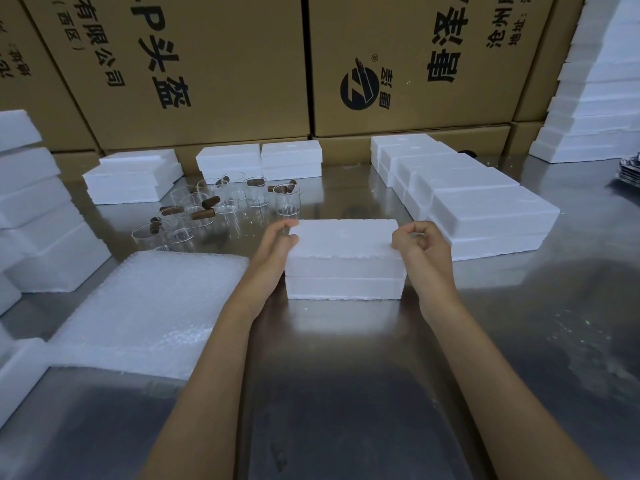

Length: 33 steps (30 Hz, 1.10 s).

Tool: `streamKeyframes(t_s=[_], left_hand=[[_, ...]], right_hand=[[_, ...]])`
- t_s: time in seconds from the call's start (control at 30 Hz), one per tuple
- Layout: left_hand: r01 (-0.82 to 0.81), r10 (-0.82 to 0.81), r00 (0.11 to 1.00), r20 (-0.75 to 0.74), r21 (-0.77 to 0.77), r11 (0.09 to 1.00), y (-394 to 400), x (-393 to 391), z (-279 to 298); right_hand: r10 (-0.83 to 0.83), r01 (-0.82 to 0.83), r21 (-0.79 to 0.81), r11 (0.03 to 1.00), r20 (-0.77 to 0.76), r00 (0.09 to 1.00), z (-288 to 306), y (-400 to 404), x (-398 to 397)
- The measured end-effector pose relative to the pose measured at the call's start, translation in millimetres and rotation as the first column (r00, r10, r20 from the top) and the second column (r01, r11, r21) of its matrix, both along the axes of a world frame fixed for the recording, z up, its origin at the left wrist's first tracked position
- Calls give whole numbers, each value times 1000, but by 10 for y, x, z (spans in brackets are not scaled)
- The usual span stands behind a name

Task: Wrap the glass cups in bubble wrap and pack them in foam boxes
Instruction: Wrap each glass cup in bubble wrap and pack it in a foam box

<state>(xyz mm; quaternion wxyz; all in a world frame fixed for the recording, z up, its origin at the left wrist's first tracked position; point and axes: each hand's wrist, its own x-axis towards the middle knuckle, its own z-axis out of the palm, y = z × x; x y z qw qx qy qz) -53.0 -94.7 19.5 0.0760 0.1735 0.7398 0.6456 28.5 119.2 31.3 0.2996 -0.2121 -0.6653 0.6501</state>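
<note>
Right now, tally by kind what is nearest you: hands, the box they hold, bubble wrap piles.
Hands, left hand and right hand: 2
Held foam box: 1
Piles of bubble wrap: 1
Total: 4

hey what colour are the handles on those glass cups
Brown, like wood. The head view shows the handles on the clear glass cups clearly.
</note>
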Motion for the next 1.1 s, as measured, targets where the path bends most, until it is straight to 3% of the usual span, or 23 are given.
streamKeyframes(t_s=[1.1], left_hand=[[-32,32,999,-3,55,998,-2,44,2]], right_hand=[[63,-66,-110,992,-32,998,-58,1,-5]])
